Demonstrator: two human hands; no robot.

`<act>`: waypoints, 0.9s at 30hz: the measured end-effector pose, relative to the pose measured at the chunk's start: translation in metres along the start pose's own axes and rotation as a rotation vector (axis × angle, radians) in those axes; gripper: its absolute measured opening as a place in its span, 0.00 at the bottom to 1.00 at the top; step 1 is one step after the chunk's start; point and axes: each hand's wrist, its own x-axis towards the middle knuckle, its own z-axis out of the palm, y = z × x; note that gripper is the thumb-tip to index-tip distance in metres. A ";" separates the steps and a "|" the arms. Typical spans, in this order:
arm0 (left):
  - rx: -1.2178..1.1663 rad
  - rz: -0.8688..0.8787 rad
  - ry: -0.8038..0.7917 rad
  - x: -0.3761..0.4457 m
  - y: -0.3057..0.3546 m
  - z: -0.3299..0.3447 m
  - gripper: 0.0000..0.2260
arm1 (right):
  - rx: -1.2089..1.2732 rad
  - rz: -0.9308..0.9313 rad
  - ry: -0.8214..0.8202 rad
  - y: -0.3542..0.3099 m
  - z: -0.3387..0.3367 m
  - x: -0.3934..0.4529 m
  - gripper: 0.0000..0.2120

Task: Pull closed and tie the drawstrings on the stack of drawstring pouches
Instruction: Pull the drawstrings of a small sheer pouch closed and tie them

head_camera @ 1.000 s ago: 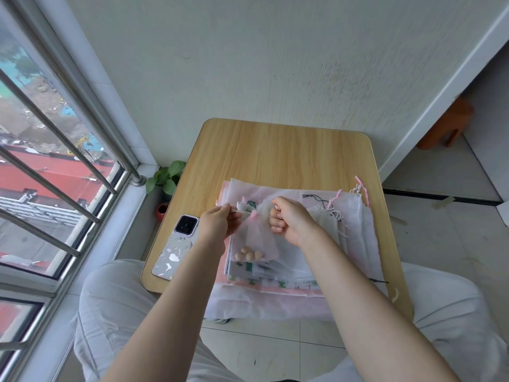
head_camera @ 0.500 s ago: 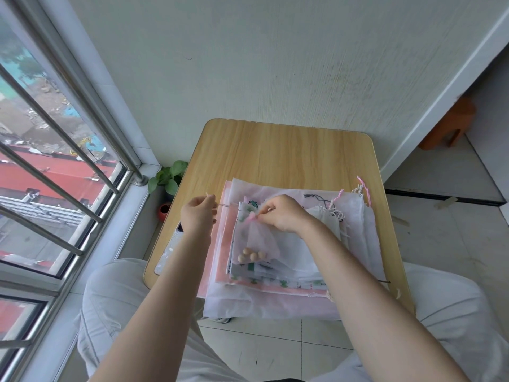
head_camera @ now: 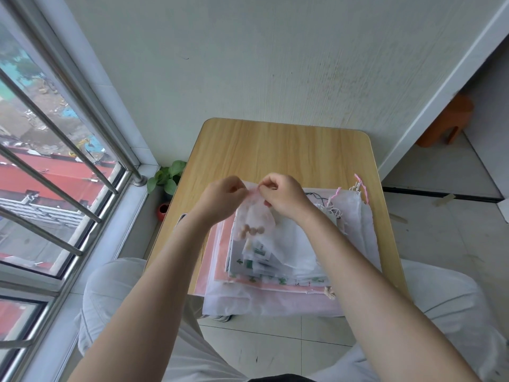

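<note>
Your left hand [head_camera: 221, 198] and right hand [head_camera: 283, 198] cover the neck of the small pouch [head_camera: 254, 216], so you cannot tell how the pink drawstring [head_camera: 253, 192] runs in either grip. Your left forearm hides most of the phone [head_camera: 182, 217] on the counter [head_camera: 275, 150]. The beads [head_camera: 252, 231] blur through the fabric.

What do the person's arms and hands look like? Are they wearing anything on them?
Both arms are bare as far up as the picture shows: no sleeves, gloves, watch or bracelets. The left hand and right hand show no rings. Light grey trousers cover the legs.
</note>
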 end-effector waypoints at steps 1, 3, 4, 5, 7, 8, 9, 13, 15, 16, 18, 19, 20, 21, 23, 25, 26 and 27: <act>0.024 0.015 0.027 0.002 0.005 -0.005 0.09 | 0.005 -0.045 0.069 -0.003 -0.001 0.003 0.05; 0.024 0.027 0.065 0.006 0.012 -0.012 0.10 | 0.022 -0.127 0.169 -0.010 -0.002 0.005 0.04; 0.002 0.015 0.073 0.007 0.014 -0.014 0.10 | 0.018 -0.153 0.194 -0.012 -0.002 0.005 0.04; -0.021 -0.009 0.066 0.008 0.013 -0.015 0.11 | -0.004 -0.166 0.201 -0.013 -0.002 0.004 0.04; -0.038 -0.094 -0.030 0.005 0.007 -0.011 0.13 | -0.096 -0.142 0.138 -0.007 0.000 0.001 0.03; -0.048 -0.148 -0.099 0.003 0.001 -0.007 0.13 | -0.160 -0.105 0.070 -0.002 0.002 -0.001 0.04; -0.079 -0.197 -0.159 0.001 -0.004 -0.002 0.13 | -0.228 -0.063 -0.003 0.004 0.004 -0.003 0.05; -0.402 -0.289 -0.199 -0.007 -0.021 0.017 0.10 | -0.375 0.016 -0.180 0.019 0.010 -0.012 0.08; -0.524 -0.271 -0.128 -0.011 -0.025 0.025 0.10 | -0.399 0.014 -0.232 0.017 0.010 -0.014 0.10; -0.586 -0.258 -0.095 -0.014 -0.026 0.028 0.09 | -0.411 0.015 -0.254 0.016 0.010 -0.014 0.11; -0.722 -0.237 -0.080 -0.016 -0.028 0.033 0.08 | -0.419 0.012 -0.278 0.015 0.010 -0.014 0.11; -0.781 -0.227 -0.097 -0.017 -0.028 0.034 0.08 | -0.424 0.004 -0.280 0.013 0.010 -0.013 0.10; -0.817 -0.216 -0.118 -0.017 -0.029 0.036 0.08 | -0.433 -0.004 -0.280 0.013 0.010 -0.013 0.10; -0.827 -0.205 -0.132 -0.017 -0.029 0.036 0.08 | -0.441 -0.008 -0.282 0.013 0.010 -0.012 0.10; -0.779 -0.206 -0.107 -0.017 -0.028 0.037 0.08 | -0.468 -0.006 -0.291 0.015 0.010 -0.010 0.09; -0.703 -0.229 -0.045 -0.015 -0.028 0.037 0.07 | -0.461 0.005 -0.296 0.018 0.009 -0.009 0.14; -0.674 -0.241 -0.018 -0.015 -0.028 0.037 0.07 | -0.433 0.015 -0.294 0.020 0.008 -0.008 0.16; -0.652 -0.246 -0.001 -0.014 -0.028 0.036 0.08 | -0.394 0.022 -0.285 0.020 0.007 -0.007 0.15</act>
